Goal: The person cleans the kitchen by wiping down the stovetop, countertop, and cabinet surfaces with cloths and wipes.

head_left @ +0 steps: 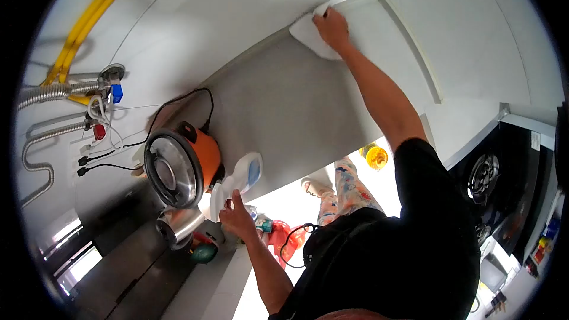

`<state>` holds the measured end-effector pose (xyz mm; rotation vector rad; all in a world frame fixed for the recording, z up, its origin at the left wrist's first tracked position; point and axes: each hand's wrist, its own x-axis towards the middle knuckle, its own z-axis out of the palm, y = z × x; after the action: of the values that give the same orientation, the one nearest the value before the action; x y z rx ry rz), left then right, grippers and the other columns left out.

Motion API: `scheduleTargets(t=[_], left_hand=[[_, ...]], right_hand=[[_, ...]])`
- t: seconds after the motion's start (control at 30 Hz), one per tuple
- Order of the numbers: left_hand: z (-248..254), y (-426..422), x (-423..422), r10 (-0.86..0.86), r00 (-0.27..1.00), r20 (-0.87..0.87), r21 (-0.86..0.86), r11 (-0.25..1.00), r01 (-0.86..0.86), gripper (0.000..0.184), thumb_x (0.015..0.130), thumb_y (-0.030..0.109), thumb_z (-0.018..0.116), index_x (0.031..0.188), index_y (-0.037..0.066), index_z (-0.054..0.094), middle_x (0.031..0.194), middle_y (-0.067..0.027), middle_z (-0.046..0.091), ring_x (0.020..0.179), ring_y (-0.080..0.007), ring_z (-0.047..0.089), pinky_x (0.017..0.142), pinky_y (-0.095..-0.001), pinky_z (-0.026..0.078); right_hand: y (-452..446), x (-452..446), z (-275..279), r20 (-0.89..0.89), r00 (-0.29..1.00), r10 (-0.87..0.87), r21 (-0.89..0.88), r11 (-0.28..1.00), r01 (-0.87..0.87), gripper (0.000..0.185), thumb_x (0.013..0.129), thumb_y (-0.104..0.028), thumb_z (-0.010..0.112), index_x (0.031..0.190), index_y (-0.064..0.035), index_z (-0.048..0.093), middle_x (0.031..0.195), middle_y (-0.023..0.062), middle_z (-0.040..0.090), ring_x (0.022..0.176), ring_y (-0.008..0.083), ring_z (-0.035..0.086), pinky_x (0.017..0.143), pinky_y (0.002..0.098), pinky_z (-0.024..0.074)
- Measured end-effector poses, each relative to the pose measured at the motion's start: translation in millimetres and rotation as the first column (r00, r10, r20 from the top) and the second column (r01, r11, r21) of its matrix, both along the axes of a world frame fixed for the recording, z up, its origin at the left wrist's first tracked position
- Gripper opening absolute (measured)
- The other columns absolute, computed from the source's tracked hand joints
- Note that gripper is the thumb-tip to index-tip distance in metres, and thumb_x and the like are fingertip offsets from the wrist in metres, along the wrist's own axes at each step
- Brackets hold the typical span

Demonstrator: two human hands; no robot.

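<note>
My right hand (333,28) is stretched far out, its fingers closed on a white cloth (307,34). The cloth lies against the grey countertop (267,101) beside the back wall, with one corner sticking up above my fingers. Nearer to me, my left hand (238,218) grips a white spray bottle (239,176) with a blue label. The bottle is tilted over the counter's front edge, next to an orange and black appliance with a round steel lid (172,169). Part of the bottle's neck is hidden by my fingers.
Black cords and plugs (86,166) lie behind the appliance. A steel pot (181,225) stands beside it. Metal hoses (59,92) and yellow pipes (89,21) run along the wall. A gas stove (492,178) is at right. A yellow-capped container (376,157) and red bag (283,238) are below.
</note>
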<state>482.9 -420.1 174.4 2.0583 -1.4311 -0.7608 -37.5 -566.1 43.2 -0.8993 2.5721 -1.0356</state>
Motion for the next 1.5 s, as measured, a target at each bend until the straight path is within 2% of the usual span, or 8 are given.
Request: scheduleTargets(t=[0.1,0.17,0.3,0.37,0.5,0.87,1.07,1.5], left_hand=[[-3.2,-0.3,8.0,0.027,0.998,0.054,0.087,0.996,-0.031,0.053,0.091,0.034,0.079,0.111,-0.014,0.071,0.105,-0.0234,0.075,0.096,-0.031,0.072,0.088,-0.0419,0.054],[-5.4,-1.1,7.5,0.0,0.999,-0.041,0.026,1.0,0.002,0.052,0.091,0.033,0.079,0.113,-0.013,0.07,0.107,-0.0234,0.075,0.098,-0.0305,0.072,0.089,-0.0415,0.054],[8.0,-4.6,-0.2,-0.012,0.998,0.057,0.087,0.996,0.007,0.052,0.092,0.031,0.078,0.119,-0.013,0.068,0.114,-0.023,0.074,0.102,-0.0302,0.071,0.091,-0.0406,0.053],[-0.3,-6.2,10.2,-0.037,0.996,-0.082,0.051,0.998,0.041,0.048,0.092,0.025,0.078,0.12,-0.012,0.068,0.115,-0.0227,0.074,0.103,-0.0305,0.071,0.093,-0.0407,0.053],[-8.3,-6.3,20.5,-0.039,0.984,-0.173,-0.006,0.999,0.038,0.046,0.092,0.018,0.079,0.122,-0.013,0.066,0.116,-0.0219,0.073,0.104,-0.0296,0.07,0.094,-0.0413,0.053],[-22.4,-3.9,26.3,-0.093,0.982,-0.163,-0.117,0.99,0.075,0.055,0.093,0.021,0.077,0.13,-0.013,0.055,0.117,-0.0255,0.069,0.107,-0.0313,0.068,0.097,-0.044,0.054],[-25.4,-4.3,20.1,-0.118,0.993,-0.023,-0.163,0.98,0.113,0.054,0.09,0.036,0.081,0.116,-0.01,0.07,0.11,-0.0252,0.075,0.098,-0.0372,0.073,0.09,-0.0463,0.054],[-10.9,5.4,-3.3,-0.099,0.995,0.025,0.012,0.995,0.099,0.071,0.097,0.034,0.074,0.14,-0.013,0.045,0.132,-0.0303,0.062,0.117,-0.0377,0.065,0.098,-0.0493,0.057]], right_hand=[[33.3,50.8,-0.6,0.269,0.949,0.162,-0.09,0.986,-0.143,0.036,0.093,-0.03,0.069,0.104,0.0036,0.066,0.093,0.0118,0.07,0.086,0.024,0.067,0.078,0.04,0.0527],[38.5,79.1,-0.8,0.813,0.431,0.392,-0.481,0.869,0.116,0.039,0.091,-0.027,0.073,0.113,0.0038,0.066,0.097,0.0124,0.069,0.088,0.0202,0.066,0.082,0.0373,0.0535],[35.0,88.3,8.7,0.857,0.381,0.347,-0.365,0.93,-0.026,0.044,0.091,-0.028,0.074,0.12,0.0029,0.065,0.106,0.0147,0.069,0.097,0.0271,0.067,0.088,0.0394,0.0531],[42.8,86.7,22.5,-0.274,0.945,0.178,0.091,0.983,-0.159,0.045,0.091,-0.027,0.075,0.124,-0.0003,0.062,0.121,0.0144,0.065,0.11,0.0308,0.064,0.093,0.0429,0.0516],[60.9,100.9,-17.6,-0.572,0.761,0.306,-0.107,0.892,-0.439,0.049,0.095,-0.024,0.071,0.136,-0.0015,0.058,0.14,0.0162,0.057,0.124,0.0367,0.057,0.106,0.045,0.0465],[-7.8,197.4,-16.4,-0.479,0.836,0.267,0.113,0.963,-0.243,0.041,0.101,-0.021,0.054,0.134,0.0029,0.06,0.144,0.0221,0.052,0.133,0.0354,0.05,0.113,0.0484,0.0392],[37.9,248.8,-34.8,-0.524,0.566,0.637,0.259,0.752,-0.606,0.051,0.103,-0.024,0.05,0.147,0.0011,0.047,0.157,0.0197,0.042,0.147,0.0339,0.039,0.121,0.0513,0.0295],[82.3,-5.5,-40.7,-0.478,0.741,0.472,0.411,0.866,-0.286,0.058,0.111,-0.037,0.031,0.161,-0.0073,0.029,0.172,0.0062,0.022,0.158,0.0224,0.02,0.128,0.046,0.0153]])
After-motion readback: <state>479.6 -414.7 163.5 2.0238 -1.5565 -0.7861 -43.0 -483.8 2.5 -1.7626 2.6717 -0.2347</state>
